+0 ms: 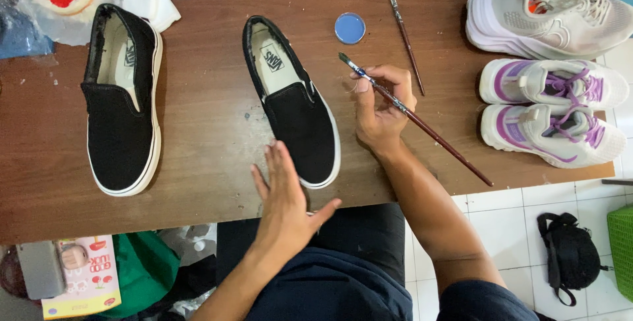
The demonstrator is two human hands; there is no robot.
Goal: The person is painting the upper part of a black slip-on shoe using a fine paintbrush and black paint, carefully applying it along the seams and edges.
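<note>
Clearly, the right hand (381,107) is pinching a light, stiff paintbrush (415,118) mid-shaft while the open, empty left hand (285,197) is touching the soft black slip-on shoe (293,100).

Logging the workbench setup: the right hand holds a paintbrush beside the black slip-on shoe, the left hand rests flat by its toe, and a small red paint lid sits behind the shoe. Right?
Not quite. The small paint lid is blue, not red, as the head view shows. The rest holds: the right hand holds a paintbrush beside the black slip-on shoe, and the left hand rests flat by its toe.
</note>
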